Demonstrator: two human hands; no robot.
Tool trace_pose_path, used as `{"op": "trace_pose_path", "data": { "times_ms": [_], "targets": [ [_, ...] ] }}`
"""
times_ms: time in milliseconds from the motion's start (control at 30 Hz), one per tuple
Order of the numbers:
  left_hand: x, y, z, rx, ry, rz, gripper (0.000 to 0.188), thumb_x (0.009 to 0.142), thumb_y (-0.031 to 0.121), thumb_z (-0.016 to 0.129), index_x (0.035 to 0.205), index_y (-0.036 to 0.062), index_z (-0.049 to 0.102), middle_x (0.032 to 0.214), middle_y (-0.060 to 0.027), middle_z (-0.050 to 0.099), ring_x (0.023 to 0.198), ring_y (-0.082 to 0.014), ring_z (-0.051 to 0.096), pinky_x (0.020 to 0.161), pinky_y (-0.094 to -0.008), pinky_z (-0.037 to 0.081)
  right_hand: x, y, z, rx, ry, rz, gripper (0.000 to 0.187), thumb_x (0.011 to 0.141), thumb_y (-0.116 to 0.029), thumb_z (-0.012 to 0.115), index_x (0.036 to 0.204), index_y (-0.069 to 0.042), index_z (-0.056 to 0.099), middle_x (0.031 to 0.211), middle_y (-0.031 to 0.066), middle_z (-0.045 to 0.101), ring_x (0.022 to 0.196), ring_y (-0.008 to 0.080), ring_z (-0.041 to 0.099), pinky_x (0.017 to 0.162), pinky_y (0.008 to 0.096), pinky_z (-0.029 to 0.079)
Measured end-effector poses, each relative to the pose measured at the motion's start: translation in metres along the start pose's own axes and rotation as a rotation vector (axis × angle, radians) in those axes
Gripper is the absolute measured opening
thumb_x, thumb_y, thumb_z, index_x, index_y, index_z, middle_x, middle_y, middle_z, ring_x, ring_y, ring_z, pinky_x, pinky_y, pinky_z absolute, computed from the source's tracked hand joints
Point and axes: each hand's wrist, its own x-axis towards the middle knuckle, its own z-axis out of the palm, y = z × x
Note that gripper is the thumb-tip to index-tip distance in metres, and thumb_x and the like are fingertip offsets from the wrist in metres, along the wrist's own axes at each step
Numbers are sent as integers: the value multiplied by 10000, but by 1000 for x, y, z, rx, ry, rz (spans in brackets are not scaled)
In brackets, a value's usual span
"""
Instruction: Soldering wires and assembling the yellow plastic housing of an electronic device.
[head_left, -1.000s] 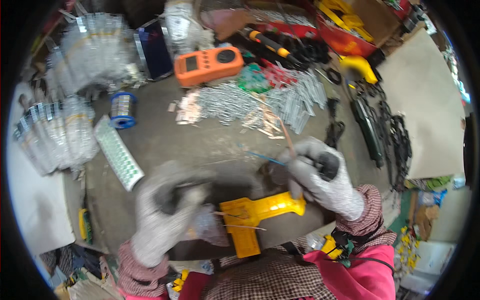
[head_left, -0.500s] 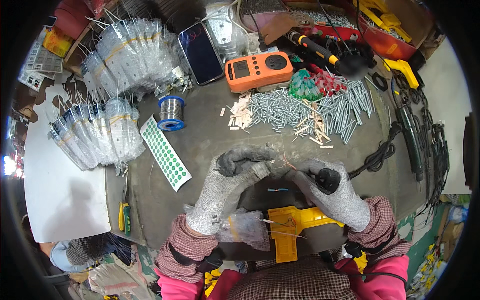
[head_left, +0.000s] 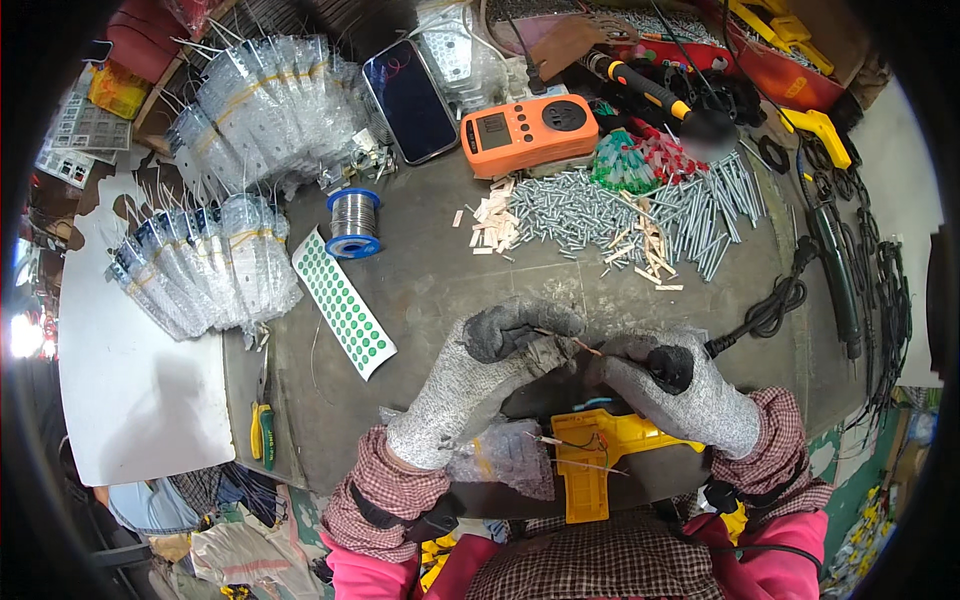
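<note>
Grey gloves with dark fingers cover both hands above the middle of the table. My left hand (head_left: 515,350) is closed, its thumb and fingers pinching a thin copper-coloured wire (head_left: 588,348). The wire's other end meets the pinched fingertips of my right hand (head_left: 675,385), whose remaining fingers are curled. Below the hands lies a yellow plastic casing (head_left: 585,485) with thin wires across it. A short blue piece (head_left: 592,403) shows just above the casing. Beside my left wrist is a clear bubble-wrap bag (head_left: 505,455), partly hidden by the sleeve.
Screws (head_left: 565,215), wooden slips (head_left: 492,220) and an orange meter (head_left: 530,135) occupy the back. A solder spool (head_left: 354,222), green-dot sticker sheet (head_left: 345,305) and wrapped bundles (head_left: 200,265) lie left. Pliers (head_left: 262,432) rest by the left edge. A black cord (head_left: 770,310) coils right.
The whole view has shifted slightly. My hands have come closer together, and the wire, upright before, now slants between their fingertips. The blue piece appears nearer the yellow casing.
</note>
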Motion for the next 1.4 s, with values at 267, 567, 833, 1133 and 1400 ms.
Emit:
{"op": "trace_pose_path", "data": {
  "times_ms": [267,567,833,1133,1400],
  "targets": [
    [-5,-12,7,439,87,371,218,884,-68,668,1095,-20,642,1021,-116,660,967,-179,650,849,-312,537,3,-7,-4,205,-88,301,335,956,-322,612,1181,-84,688,863,166,708,750,248,699,669,359,526],
    [-6,-7,7,255,-66,221,270,862,-125,641,1112,-29,617,1037,-131,628,1030,-241,641,911,-361,528,3,-1,-12,-101,-149,56,279,923,-307,622,1082,-99,716,880,184,701,778,349,690,667,405,534],
    [-3,-3,10,690,-101,360,248,858,-136,641,1079,-30,605,1078,-146,654,1020,-248,659,903,-371,545,1,-2,-16,48,-84,153,237,928,-238,618,1034,-49,715,797,170,694,760,313,703,682,383,537],
    [-9,-12,15,299,-46,303,195,889,-75,663,1077,-44,622,1067,-105,632,1014,-181,649,876,-297,544,0,12,-16,-9,-41,-113,234,931,-191,630,1096,-32,681,939,166,701,841,259,693,757,365,534],
    [-6,-13,17,168,-15,294,249,821,-129,704,1038,-18,651,1071,-116,649,1036,-212,664,883,-342,546,0,-4,-21,36,-53,-11,193,957,-51,538,1145,-47,580,812,74,621,797,152,620,715,323,495]
  ]
}}
